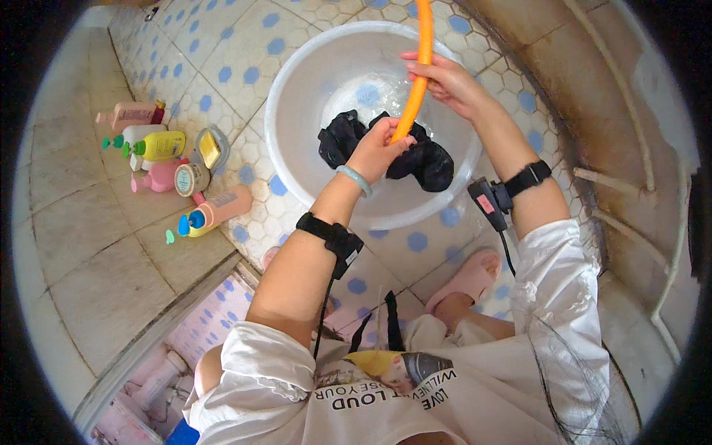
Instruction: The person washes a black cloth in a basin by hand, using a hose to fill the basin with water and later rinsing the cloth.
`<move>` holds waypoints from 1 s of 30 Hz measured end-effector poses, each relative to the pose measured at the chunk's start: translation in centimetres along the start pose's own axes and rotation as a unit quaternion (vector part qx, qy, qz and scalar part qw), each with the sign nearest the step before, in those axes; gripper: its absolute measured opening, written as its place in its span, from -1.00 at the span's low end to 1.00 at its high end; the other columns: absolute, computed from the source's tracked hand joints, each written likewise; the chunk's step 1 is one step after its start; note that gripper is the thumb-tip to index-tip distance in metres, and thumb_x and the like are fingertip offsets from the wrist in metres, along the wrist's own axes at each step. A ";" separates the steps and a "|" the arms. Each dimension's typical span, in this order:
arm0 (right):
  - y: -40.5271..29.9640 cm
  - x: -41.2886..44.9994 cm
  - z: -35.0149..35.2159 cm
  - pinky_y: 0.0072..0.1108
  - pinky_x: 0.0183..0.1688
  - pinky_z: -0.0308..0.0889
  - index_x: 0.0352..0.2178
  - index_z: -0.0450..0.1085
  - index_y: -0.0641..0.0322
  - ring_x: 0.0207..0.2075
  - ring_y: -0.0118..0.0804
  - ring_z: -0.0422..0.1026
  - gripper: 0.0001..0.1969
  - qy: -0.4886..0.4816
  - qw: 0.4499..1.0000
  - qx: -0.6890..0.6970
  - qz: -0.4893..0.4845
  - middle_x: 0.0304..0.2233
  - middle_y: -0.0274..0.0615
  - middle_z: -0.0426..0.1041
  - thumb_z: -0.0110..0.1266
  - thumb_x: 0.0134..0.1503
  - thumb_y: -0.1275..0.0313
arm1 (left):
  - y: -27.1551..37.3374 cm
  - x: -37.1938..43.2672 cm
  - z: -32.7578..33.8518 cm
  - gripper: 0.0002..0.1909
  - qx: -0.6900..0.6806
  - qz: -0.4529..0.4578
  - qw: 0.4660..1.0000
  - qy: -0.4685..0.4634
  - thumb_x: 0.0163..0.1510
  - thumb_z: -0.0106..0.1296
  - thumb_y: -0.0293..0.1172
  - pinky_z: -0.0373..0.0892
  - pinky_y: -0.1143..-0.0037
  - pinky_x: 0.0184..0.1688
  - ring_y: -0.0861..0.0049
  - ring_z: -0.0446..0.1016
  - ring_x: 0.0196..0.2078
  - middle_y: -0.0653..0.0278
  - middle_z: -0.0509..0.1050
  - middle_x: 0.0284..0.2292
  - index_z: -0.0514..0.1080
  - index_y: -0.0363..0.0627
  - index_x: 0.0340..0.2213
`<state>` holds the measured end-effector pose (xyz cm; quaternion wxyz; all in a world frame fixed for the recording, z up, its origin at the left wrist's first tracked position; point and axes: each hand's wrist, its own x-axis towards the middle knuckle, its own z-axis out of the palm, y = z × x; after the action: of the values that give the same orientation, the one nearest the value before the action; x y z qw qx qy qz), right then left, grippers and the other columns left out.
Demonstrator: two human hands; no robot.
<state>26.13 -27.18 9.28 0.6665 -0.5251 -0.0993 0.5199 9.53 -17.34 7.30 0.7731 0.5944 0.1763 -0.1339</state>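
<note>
An orange hose (425, 33) comes down from the top edge over a large white plastic basin (283, 83) on the tiled floor. My left hand (384, 144) is closed around its lower end, above dark wet cloth (428, 164) that lies in the basin. Higher up the hose is my right hand (445, 83), with the hose between thumb and fingers near the basin's far right rim. Clear water shows in the basin around the cloth. The cloth's exact kind cannot be told. Whether water runs from the hose's end is hidden by my left hand.
Several pump bottles (164, 146), a round jar (192, 179) and a soap dish (213, 147) with yellow soap stand left of the basin. Pipes (617, 181) run along the right wall. A pink slipper (467, 278) is below the basin, near a raised threshold (161, 345).
</note>
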 end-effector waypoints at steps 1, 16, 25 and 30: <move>-0.2 -0.3 0.1 -0.90 -0.70 -0.07 -0.23 0.18 0.19 -0.70 -0.73 0.05 -0.61 0.034 0.998 -0.035 -0.031 -0.42 -0.30 0.35 -0.01 -0.02 0.18 | -0.2 0.2 -0.4 -0.74 -0.005 0.007 1.000 0.003 0.01 -0.10 -0.41 0.27 0.69 -0.31 0.73 0.31 -0.42 0.31 0.38 -0.39 0.17 -0.20 -0.25; -10.4 2.0 3.3 -0.58 -0.39 0.26 -0.21 0.18 0.27 -0.39 -0.41 0.29 -0.68 0.400 0.755 -0.285 -0.435 -0.41 -0.24 0.29 -0.04 -0.02 0.38 | -3.7 -1.0 -5.6 -0.63 0.219 0.083 0.949 0.211 -0.10 -0.01 -0.34 0.24 0.48 -0.15 0.32 0.31 -0.20 0.08 0.30 -0.25 0.27 -0.17 -0.21; -7.7 1.8 8.0 -0.64 -0.55 0.26 -0.34 0.16 0.25 -0.58 -0.45 0.29 -0.78 0.342 0.809 -0.298 -0.374 -0.55 -0.28 0.27 -0.04 -0.03 0.43 | -2.5 -3.3 -2.0 -0.01 0.533 0.070 0.835 0.116 -0.39 0.20 -0.08 -0.16 0.10 0.06 0.23 -0.13 0.12 0.11 -0.13 0.08 -0.10 0.16 0.06; -4.3 2.6 9.9 -0.71 -0.61 0.24 -0.35 0.15 0.24 -0.63 -0.51 0.27 -0.80 0.269 0.880 -0.142 -0.363 -0.56 -0.29 0.27 -0.04 -0.01 0.43 | -1.9 -2.3 -0.9 -0.15 0.584 0.071 0.792 0.165 -0.47 0.26 -0.19 -0.03 0.06 0.01 0.24 -0.09 0.12 0.15 -0.06 0.06 0.10 0.04 -0.08</move>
<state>23.11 -18.86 15.95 0.7278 -0.6610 -0.1726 0.0601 6.57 -16.97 6.40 0.2452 0.9566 0.1470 -0.0556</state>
